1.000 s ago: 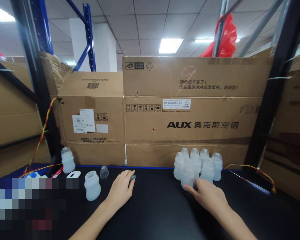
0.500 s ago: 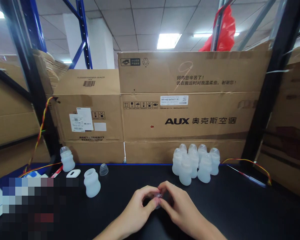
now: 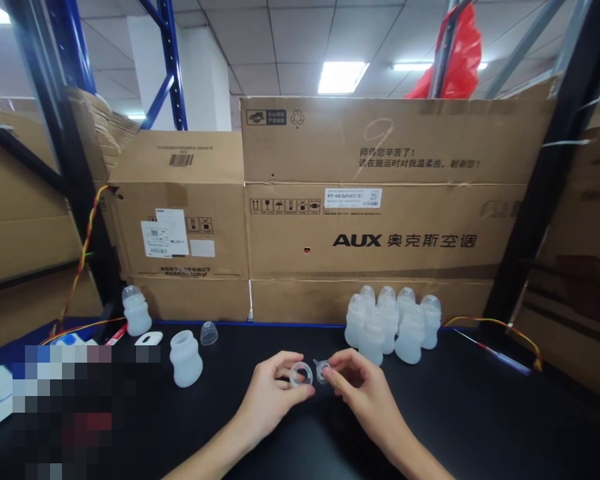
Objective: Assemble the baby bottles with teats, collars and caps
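Note:
My left hand (image 3: 273,390) pinches a clear bottle collar ring (image 3: 294,375) by its edge, its round opening facing me. Just right of it, my right hand (image 3: 363,380) grips a small clear bottle nipple (image 3: 323,372) between thumb and fingers. A narrow gap separates the two pieces, both held above the black table. To the left stands an open frosted baby bottle (image 3: 185,360) with no top on it. A clear dome cap (image 3: 209,333) rests on the table behind that bottle.
Several capped frosted bottles (image 3: 410,337) cluster at the back right, and one capped bottle (image 3: 137,312) stands back left. A white oval object (image 3: 149,339) lies near it. Cardboard (image 3: 300,300) walls the back. A screwdriver-like tool (image 3: 495,353) lies right. The lower left is pixelated.
My hands were together around the clear pieces; now they have moved apart, with the ring in the left and the nipple in the right. The camera view has shifted slightly.

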`<state>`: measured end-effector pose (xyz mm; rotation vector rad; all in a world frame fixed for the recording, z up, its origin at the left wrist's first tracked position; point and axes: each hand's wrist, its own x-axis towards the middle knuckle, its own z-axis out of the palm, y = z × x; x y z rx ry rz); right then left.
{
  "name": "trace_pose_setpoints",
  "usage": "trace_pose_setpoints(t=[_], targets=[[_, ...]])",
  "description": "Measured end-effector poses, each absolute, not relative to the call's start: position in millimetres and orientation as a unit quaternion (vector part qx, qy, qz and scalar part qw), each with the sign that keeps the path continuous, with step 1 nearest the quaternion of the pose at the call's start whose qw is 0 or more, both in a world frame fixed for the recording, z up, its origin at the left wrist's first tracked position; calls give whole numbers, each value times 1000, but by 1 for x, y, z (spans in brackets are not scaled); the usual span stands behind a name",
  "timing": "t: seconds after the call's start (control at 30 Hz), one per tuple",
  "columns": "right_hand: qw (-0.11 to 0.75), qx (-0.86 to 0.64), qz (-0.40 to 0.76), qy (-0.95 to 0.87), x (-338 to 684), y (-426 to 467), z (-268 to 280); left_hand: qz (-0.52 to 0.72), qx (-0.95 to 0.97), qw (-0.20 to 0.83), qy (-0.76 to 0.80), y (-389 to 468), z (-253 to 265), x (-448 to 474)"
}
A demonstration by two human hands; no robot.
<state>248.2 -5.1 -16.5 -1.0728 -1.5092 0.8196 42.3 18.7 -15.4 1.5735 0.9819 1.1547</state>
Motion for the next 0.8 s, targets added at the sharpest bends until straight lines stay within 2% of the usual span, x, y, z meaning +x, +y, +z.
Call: trace_pose_setpoints(t=[0.33,0.6,0.8], targets=[[499,-402,417,-644,240,-18,-7,481,747,279,364,6,-14,42],[491,-408,407,-653,234,-20,-11,474,786,188,350,4,-17,38],[501,-421,384,-651,235,-17,-15,472,808,164,314,2,-18,38]])
